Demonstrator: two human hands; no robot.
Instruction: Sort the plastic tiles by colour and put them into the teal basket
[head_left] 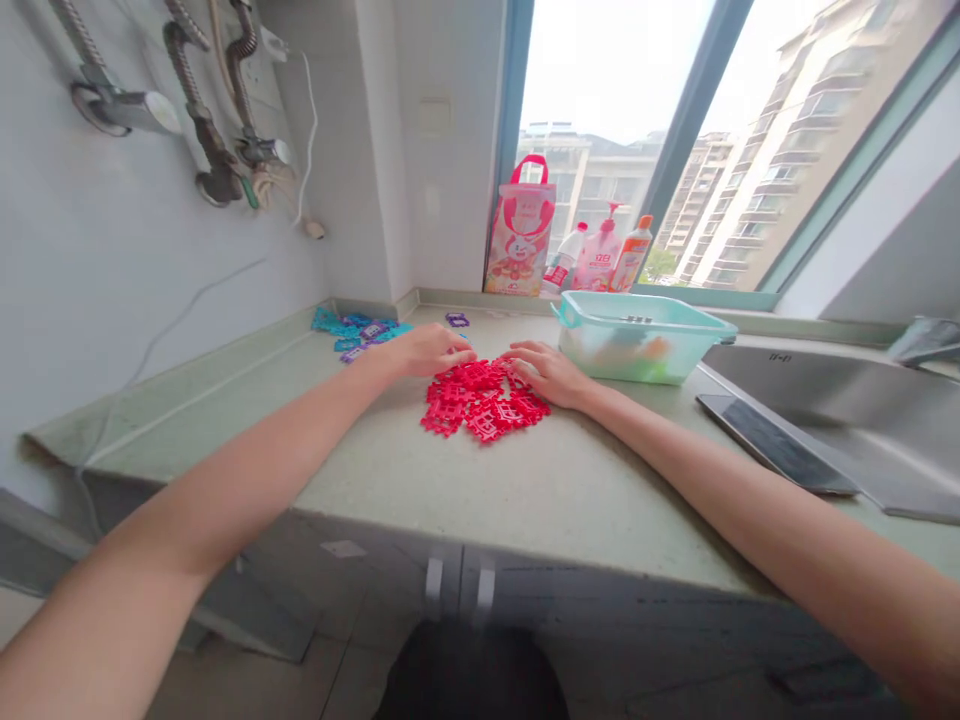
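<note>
A heap of red plastic interlocking pieces [480, 402] lies on the pale green countertop [525, 490]. My left hand [429, 350] rests on the heap's far left edge, fingers stretched toward the pieces. My right hand [545, 370] lies on the heap's right side, fingers spread flat over the red pieces. Neither hand visibly lifts a piece. Behind my left hand sits a group of teal pieces [352, 328] with a few purple pieces [456, 320] among and beside them.
A light teal plastic tub [637, 337] stands just right of the heap. A steel sink [840, 420] fills the right side. A pink bag [523, 240] and bottles [600, 258] stand on the window sill. Hoses and pipes [217, 150] hang on the left wall.
</note>
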